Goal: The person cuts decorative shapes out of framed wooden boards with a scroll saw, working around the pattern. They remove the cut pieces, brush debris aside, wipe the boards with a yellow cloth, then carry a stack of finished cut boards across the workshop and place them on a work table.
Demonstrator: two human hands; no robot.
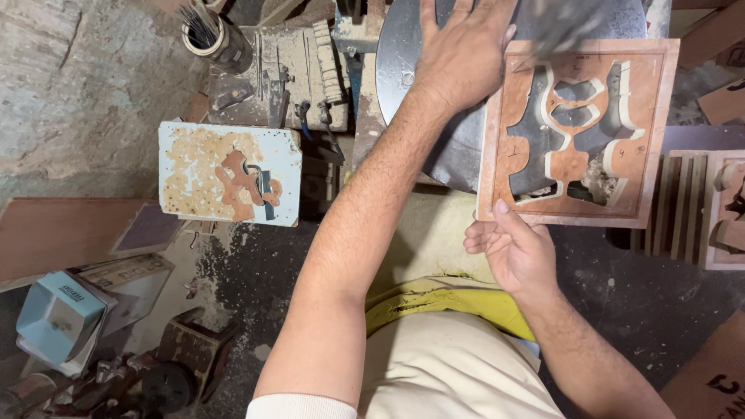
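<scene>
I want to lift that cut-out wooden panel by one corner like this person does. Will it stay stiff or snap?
The reddish panel probably stays stiff: its solid frame runs all round. The narrow curved strips between the cut-outs look fragile, so twisting might crack them. The right hand pinches only the lower left corner, so the panel may tip without the left hand.

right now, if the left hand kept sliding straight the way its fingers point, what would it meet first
The left hand lies flat at the cut-out wooden panel's top left corner, over the grey metal disc, fingers pointing to the picture's top edge. Only more disc shows ahead before the fingertips leave the frame, so the way looks free as far as is visible.
</scene>
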